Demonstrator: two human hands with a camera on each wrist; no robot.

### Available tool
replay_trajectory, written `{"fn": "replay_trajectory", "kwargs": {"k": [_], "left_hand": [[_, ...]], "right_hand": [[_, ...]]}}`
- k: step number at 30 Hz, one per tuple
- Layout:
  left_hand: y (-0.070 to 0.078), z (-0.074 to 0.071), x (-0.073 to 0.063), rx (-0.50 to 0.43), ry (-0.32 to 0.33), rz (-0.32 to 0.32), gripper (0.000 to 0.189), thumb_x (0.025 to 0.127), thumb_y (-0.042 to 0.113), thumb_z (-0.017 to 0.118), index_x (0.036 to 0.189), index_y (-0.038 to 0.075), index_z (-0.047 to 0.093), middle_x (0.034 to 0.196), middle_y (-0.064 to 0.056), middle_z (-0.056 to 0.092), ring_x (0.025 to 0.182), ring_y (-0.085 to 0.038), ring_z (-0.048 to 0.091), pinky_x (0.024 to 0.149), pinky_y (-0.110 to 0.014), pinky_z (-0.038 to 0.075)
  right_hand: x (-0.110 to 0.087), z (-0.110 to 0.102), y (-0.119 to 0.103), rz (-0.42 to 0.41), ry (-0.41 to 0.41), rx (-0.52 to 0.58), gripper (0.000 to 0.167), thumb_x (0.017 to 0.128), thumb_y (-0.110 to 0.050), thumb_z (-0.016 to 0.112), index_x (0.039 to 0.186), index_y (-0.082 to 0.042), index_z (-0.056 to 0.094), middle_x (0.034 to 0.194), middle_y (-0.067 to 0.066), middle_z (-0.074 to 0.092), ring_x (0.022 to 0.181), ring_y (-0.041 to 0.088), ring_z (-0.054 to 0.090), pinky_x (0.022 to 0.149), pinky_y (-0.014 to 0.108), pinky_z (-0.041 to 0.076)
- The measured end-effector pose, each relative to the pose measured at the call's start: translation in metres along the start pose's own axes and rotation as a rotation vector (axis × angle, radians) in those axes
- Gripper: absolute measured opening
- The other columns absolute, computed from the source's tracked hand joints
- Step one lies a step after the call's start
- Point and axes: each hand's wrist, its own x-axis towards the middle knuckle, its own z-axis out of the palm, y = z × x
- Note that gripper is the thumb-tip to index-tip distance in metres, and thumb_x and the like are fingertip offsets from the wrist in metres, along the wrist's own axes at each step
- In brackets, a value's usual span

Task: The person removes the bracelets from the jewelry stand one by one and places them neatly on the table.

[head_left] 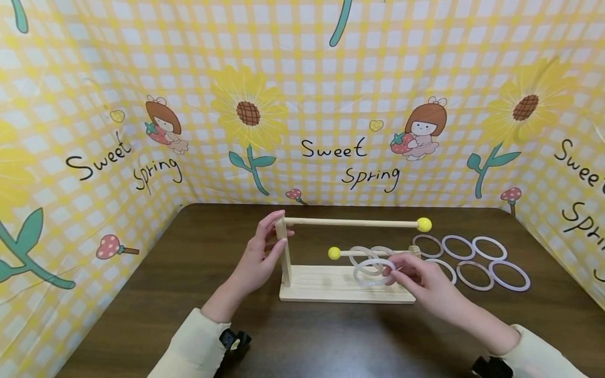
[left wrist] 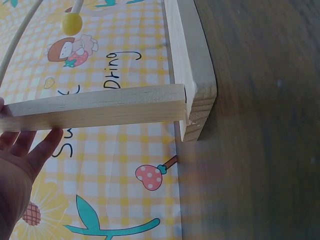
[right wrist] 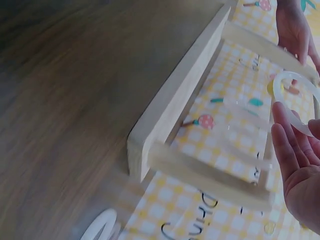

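Note:
A wooden stand [head_left: 326,289] has an upright at each end. The upper rod [head_left: 350,222] runs from the left post and ends in a yellow ball; the lower rod [head_left: 347,253] runs from the right post to another yellow ball. My left hand [head_left: 259,260] grips the top part of the left post [left wrist: 110,107], fingers and thumb on either side. Between thumb and fingers, my right hand [head_left: 425,275] pinches a translucent white ring [right wrist: 281,89], held in front of the lower rod. Two similar rings [head_left: 382,248] hang around that rod.
On the brown table [head_left: 142,310], several pale rings [head_left: 489,248] lie flat to the right of the stand, partly behind the right hand. A yellow-checked cloth [head_left: 321,105] with printed flowers and lettering encloses the back and sides.

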Motion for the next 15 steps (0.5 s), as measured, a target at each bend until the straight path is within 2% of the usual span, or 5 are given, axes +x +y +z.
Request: {"fn": "replay_trajectory", "kwargs": {"k": [8,15], "left_hand": [[0.0,0.001,-0.001,-0.019,-0.008,-0.003,0.052,0.093,-0.015,0.049,0.137,0.003,0.029,0.119,-0.028,0.055,0.105,-0.046,0.059,0.079,-0.059,0.051],[-0.004,0.0,-0.001,-0.013,-0.006,0.005,0.053,0.093,-0.015,0.05,0.137,0.004,0.028,0.12,-0.027,0.055,0.105,-0.044,0.059,0.08,-0.058,0.051]], "right_hand": [[-0.019,-0.023,0.003,0.037,0.075,-0.12,0.027,0.087,0.015,0.061,0.108,-0.003,0.063,0.089,0.004,0.069,0.073,0.01,0.068,0.06,0.021,0.052],[-0.031,-0.049,0.006,0.009,0.145,-0.204,0.034,0.083,0.022,0.06,0.111,0.002,0.06,0.087,-0.001,0.069,0.071,0.008,0.068,0.062,0.017,0.052]]}}
